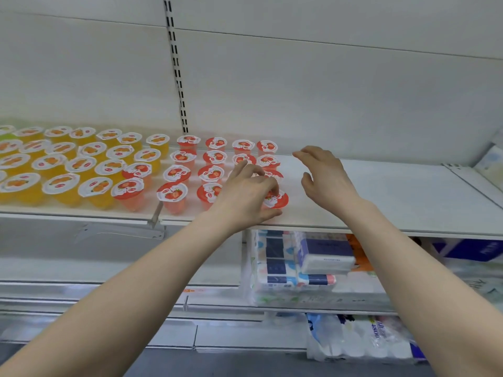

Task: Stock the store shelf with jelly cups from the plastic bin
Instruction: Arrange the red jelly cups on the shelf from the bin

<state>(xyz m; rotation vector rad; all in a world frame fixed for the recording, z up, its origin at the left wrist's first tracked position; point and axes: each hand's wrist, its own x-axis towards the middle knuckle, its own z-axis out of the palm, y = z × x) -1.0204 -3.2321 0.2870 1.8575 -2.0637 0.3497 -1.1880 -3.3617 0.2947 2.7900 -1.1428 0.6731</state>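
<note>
Strawberry jelly cup [277,200], centre of frame, at the front right corner of the red rows on the store shelf [381,197]. Your left hand [245,194] curls its fingers round it, apparently placing it. Your right hand [324,178] hovers just right of it, fingers loosely spread, empty. Next move, likely: let go without nudging the neighbouring cups, then fetch more from the bin, which is out of view.

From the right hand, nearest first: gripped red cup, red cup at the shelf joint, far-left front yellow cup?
1. Gripped red cup, beside the right hand.
2. Shelf-joint red cup, front centre.
3. Yellow cup, far left.
</note>
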